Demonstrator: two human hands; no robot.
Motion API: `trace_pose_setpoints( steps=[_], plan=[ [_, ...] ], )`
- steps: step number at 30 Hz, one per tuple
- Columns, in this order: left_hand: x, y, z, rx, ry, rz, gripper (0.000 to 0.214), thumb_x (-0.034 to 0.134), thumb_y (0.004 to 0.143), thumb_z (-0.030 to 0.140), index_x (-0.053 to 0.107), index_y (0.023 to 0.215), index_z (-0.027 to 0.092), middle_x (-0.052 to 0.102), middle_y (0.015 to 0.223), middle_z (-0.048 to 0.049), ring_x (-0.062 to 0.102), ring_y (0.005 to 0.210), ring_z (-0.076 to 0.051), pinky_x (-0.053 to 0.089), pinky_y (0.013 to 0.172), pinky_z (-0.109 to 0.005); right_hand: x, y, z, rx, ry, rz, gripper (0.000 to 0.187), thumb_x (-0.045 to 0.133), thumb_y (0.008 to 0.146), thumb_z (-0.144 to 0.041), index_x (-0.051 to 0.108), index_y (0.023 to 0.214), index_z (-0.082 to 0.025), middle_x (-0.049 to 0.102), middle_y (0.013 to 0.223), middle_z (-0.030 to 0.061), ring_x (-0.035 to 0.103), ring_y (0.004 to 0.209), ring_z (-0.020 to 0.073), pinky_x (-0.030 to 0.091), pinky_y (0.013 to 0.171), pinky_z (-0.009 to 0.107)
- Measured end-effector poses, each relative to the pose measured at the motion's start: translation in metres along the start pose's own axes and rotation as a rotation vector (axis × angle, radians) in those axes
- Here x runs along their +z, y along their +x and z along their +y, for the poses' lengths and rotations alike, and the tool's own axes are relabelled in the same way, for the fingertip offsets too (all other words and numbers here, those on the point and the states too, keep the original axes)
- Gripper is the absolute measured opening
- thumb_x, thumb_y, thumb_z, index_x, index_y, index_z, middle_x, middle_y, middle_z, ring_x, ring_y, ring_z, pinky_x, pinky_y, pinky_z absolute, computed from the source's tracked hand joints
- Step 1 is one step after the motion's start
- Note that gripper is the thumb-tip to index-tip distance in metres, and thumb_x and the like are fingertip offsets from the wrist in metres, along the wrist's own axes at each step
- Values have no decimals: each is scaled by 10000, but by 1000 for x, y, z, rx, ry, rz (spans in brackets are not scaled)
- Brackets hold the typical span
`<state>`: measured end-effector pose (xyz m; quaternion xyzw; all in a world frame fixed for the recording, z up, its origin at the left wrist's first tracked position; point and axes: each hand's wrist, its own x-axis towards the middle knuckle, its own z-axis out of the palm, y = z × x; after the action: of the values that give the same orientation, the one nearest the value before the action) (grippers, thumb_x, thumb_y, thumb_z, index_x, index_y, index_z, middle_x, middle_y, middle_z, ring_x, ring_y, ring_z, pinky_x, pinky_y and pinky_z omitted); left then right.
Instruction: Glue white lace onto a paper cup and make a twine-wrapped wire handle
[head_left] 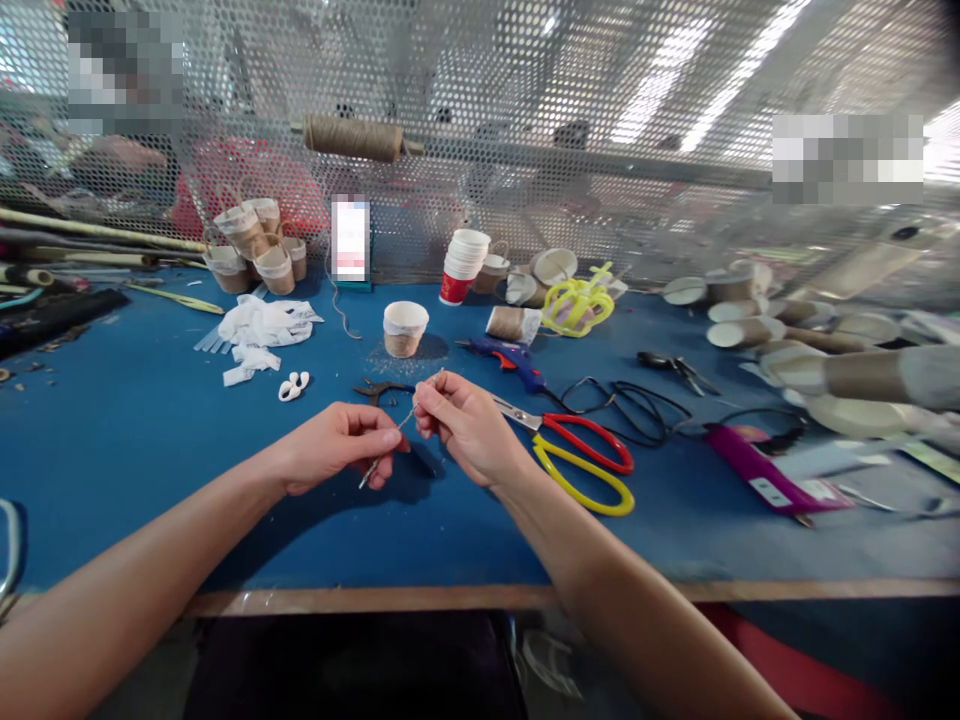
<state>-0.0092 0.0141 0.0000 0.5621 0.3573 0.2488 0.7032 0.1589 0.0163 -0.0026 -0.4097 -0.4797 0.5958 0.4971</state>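
Between both hands runs a thin twisted greyish cord (407,418), slanting from lower left to upper right. My left hand (352,445) pinches it near its lower end, which sticks out below the fingers. Around the upper end, the fingers of my right hand (465,420) are closed. Whether the strand has a wire core I cannot tell. Just behind the hands stands a small paper cup wrapped in brown twine (405,330), with white lining over its rim. Pliers (381,390) lie partly hidden behind my hands. Scissors (577,450) with one red and one yellow handle rest beside my right wrist.
A blue glue gun (514,362) with a black cable lies right of the cup. Behind are stacked paper cups (465,265), several twine-wrapped cups (255,245) and a phone (350,240). White lace (266,322) lies left. A twine spool (352,138) hangs on the mesh.
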Motion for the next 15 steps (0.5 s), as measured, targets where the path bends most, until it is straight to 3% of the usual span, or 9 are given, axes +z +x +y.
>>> trace_pose_setpoints(
  steps=[6,10,15],
  plan=[
    [1,-1,-2,4,20,-21,297,603,742,431,579,714,136,556,489,37,488,435,-72,311,475,-210,1,-1,0,-5,-19,-69,269,647,700,-390,506,661,-164,565,616,-34,512,514,68,392,501,228],
    [0,0,-3,-38,-90,-53,360,578,743,491,595,758,132,561,487,28,501,439,-80,314,477,-214,-1,-1,-2,-47,4,-27,259,640,712,-386,509,664,-167,581,626,-30,522,513,66,405,500,223],
    [-1,1,-5,-34,-147,-49,333,662,688,446,577,711,125,560,479,33,495,443,-77,361,504,-221,-3,-1,-5,-44,-5,-80,248,609,745,-394,523,701,-166,615,662,-12,581,556,88,441,533,233]
  ],
)
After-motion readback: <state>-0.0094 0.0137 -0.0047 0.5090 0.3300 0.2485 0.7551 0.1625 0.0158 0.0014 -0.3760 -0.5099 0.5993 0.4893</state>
